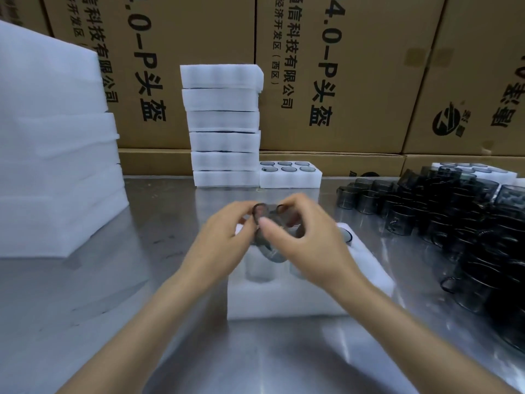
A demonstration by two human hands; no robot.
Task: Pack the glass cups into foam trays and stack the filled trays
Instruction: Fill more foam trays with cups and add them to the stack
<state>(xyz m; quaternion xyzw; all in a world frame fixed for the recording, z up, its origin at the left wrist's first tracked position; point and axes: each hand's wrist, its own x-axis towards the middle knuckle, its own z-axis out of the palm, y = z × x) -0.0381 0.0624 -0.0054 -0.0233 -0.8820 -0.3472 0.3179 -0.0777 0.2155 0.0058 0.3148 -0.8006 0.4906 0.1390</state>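
1. Hands: left hand (224, 237) and right hand (309, 240) each pinch a smoky grey glass cup (260, 214) above the white foam tray (284, 302) on the steel tabletop (170, 243).
2. Loose dark glass cups (454, 223) crowd the right.
3. A stack of white filled trays (223, 123) stands behind, against brown cardboard boxes (355, 75).

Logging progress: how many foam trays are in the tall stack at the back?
6 foam trays, piled in one column against the cartons, bottom one on the table; nothing seems hidden.

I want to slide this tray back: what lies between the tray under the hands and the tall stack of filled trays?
In the head view, only bare metal table lies between the near foam tray and the tall stack.
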